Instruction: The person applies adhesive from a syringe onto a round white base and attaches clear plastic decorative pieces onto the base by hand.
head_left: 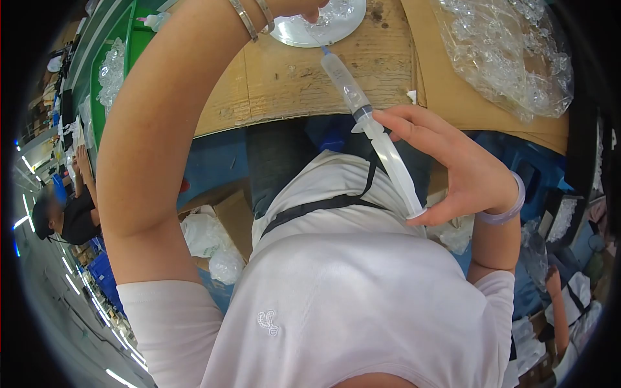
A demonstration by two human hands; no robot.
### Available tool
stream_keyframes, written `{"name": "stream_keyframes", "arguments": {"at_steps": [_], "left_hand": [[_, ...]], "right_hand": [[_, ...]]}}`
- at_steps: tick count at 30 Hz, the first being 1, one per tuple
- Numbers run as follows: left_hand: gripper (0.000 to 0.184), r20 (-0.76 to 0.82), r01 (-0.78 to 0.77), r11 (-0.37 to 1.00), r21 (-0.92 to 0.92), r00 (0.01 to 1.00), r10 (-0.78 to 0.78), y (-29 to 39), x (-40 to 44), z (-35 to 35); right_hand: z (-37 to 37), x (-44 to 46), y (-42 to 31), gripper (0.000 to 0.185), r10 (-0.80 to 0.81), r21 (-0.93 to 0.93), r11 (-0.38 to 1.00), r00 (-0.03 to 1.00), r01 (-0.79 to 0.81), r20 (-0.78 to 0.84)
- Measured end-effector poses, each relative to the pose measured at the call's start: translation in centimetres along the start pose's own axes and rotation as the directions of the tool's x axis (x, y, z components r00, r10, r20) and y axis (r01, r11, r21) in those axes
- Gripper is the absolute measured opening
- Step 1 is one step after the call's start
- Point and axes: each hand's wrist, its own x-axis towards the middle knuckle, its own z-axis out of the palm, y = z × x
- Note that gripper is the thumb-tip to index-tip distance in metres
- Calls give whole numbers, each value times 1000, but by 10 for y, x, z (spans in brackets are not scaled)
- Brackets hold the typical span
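My right hand (462,171) is closed on a large clear syringe (346,81), with the fingers by the barrel's flange and the thumb at the end of the long, drawn-out white plunger. The syringe's blue-based tip points up and left at a round, shiny plate (352,26). Small clear pieces (330,14) lie on that plate. Over the plate's left side is my left hand (299,8), partly cut off by the top edge of the view. Its fingers look closed near the clear pieces; what they hold is too small to make out.
A bag of clear pieces (511,52) lies on cardboard at the right of the worn wooden table (259,84). A green tray (139,39) holds clear pieces and a small bottle (155,21). A co-worker (71,213) is at far left; another person's arm (557,304) shows at right.
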Motion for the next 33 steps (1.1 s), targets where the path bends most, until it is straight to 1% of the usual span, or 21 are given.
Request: {"name": "stream_keyframes", "arguments": {"at_steps": [3, 6, 7, 9, 10, 12, 14, 18, 19, 21, 22, 23, 24, 26, 29, 30, 33], "left_hand": [[19, -58, -30, 1000, 4, 998, 30, -2, 1, 3], [19, 22, 33, 997, -65, 999, -31, 3, -2, -5], [19, -52, -11, 999, -46, 999, 9, -1, -4, 2], [18, -126, -54, 998, -23, 991, 51, 0, -4, 2], [18, -70, -19, 999, -50, 997, 16, 2, -2, -2], [18, -10, 17, 997, -75, 1000, -18, 2, -1, -4], [18, -25, -14, 997, -75, 1000, 12, 1, -2, -3], [18, -36, -35, 997, -75, 999, 32, -9, -2, 3], [18, -237, -255, 942, -218, 950, 202, -17, -6, 10], [18, -449, -479, 823, -305, 835, 320, -17, -6, 10], [18, -215, -236, 944, -231, 958, 187, -6, -2, 1], [17, -105, -111, 979, -173, 990, 94, -2, -1, -2], [17, 7, 2, 996, -90, 1000, -2, 1, 0, -5], [17, -1, 0, 997, -71, 1000, 0, 1, 0, -4], [18, -30, -21, 998, -59, 999, 19, 2, -1, -4], [18, -39, -27, 998, -56, 999, 25, 3, -1, -4], [18, -16, 23, 997, -70, 1000, -24, 3, -1, -4]], "right_hand": [[-1, -3, -1, 93, 24, 17, 1000, 1000, -24, 5], [-2, -6, 0, 94, 8, 4, 1000, 1000, -8, 6], [-3, -6, 0, 94, 6, 15, 1000, 1000, -6, 7], [-4, -9, 1, 94, 3, 25, 1000, 1000, -4, 7], [-5, -11, 1, 94, 1, 38, 999, 1000, -1, 1], [-6, -11, 2, 94, -3, 53, 999, 1000, 3, -5], [-6, -13, 3, 94, -18, 133, 991, 999, 22, -36], [-8, -15, 4, 94, -23, 112, 993, 999, 26, -34], [-9, -16, 4, 95, 3, 127, 992, 1000, 1, -31], [-10, -17, 3, 96, 29, 142, 990, 999, -25, -27], [-11, -18, 2, 96, 37, 148, 988, 999, -32, -29], [-11, -19, 2, 96, 45, 155, 987, 998, -40, -32], [-12, -20, 2, 96, 46, 155, 987, 998, -40, -32], [-13, -21, 2, 96, 46, 95, 995, 997, -41, -60], [-12, -20, 3, 94, 42, 75, 997, 995, -36, -86], [-12, -19, 3, 94, 42, 75, 997, 995, -35, -85], [-11, -14, 5, 94, 40, 108, 994, 994, -29, -100]]}}
